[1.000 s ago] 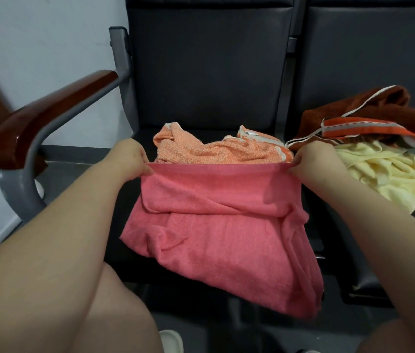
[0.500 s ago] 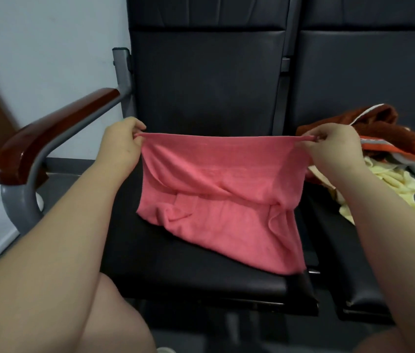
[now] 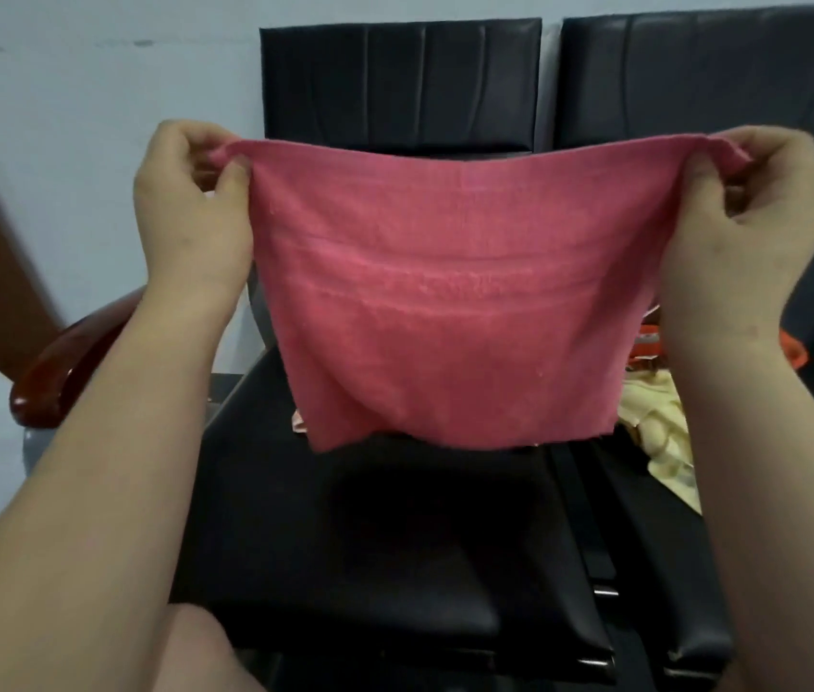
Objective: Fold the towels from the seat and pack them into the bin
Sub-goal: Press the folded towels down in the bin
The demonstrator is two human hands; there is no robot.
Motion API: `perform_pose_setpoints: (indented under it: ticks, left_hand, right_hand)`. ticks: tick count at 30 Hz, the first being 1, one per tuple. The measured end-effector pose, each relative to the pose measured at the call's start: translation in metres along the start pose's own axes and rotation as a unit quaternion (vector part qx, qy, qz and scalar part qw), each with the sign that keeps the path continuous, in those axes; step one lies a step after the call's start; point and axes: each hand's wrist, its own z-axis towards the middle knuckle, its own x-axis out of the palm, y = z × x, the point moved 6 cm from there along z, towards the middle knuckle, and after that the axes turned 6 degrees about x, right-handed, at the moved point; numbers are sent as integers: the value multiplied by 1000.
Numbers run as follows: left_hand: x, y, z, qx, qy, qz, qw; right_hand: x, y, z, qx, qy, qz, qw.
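Here the pink towel [image 3: 425, 302] hangs in the air in front of the black seat [image 3: 345, 541], spread wide by its top edge. The left hand [image 3: 190, 207] pinches the top left corner, with the thumb on the near side and the fingers curled over the hem. The right hand [image 3: 754, 217] pinches the top right corner in the same way, and a small tuft of cloth sticks out past its fingers. Both hands are clamped on the towel and stand well apart, so the upper hem runs nearly taut between them with a slight sag in the middle.

The towel hangs as one flat sheet, narrowing a little toward its lower edge, which appears to hang clear of the seat cushion. A woven band crosses it about halfway down. A scrap of pale patterned cloth [image 3: 299, 421] peeks out just under its lower left corner.

Behind the towel rises the seat's black backrest [image 3: 400, 82]. On the neighbouring seat [image 3: 694, 616] to the right lies a crumpled pale yellow towel [image 3: 659, 427], partly hidden by the right forearm. A bit of orange towel [image 3: 644, 342] shows above it. A polished wooden armrest [image 3: 55, 377] shows behind the left forearm, against a pale wall [image 3: 95, 67].
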Motion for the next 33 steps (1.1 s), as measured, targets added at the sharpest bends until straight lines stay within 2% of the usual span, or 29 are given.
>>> perform_pose_setpoints:
  ticks: [4,7,10,13,15,17,20,22,24,29,33]
  left_hand:
    - [-7,-6,1,25,-43,-18,999]
    - [2,13,-1,-54,-19,-59,997]
    - [6,21,-1,-69,-32,-68,995]
    - [15,41,-8,-128,-13,-89,988]
    - [22,64,-18,-196,2,-101,975]
    - [32,87,-31,-292,30,-123,948]
    - [53,105,-60,-449,101,-202,864]
    - [66,103,-76,-499,135,-235,823]
    - [79,94,-89,-527,140,-260,797]
    - [114,67,-123,-580,134,-310,741]
    - [134,52,-144,-597,168,-311,720]
  right_hand:
    - [-5,-8,5,18,-15,7,1000]
    - [-5,-15,9,41,-3,21,999]
    - [-3,-21,13,65,4,35,997]
    - [1,-45,16,158,31,75,984]
    - [10,-67,13,252,79,103,959]
    - [19,-90,6,351,119,113,922]
    - [32,-118,-13,495,133,100,853]
    - [41,-128,-28,555,126,111,815]
    - [54,-138,-45,587,133,117,790]
    - [94,-122,-88,574,231,85,781]
    - [112,-102,-116,474,328,37,816]
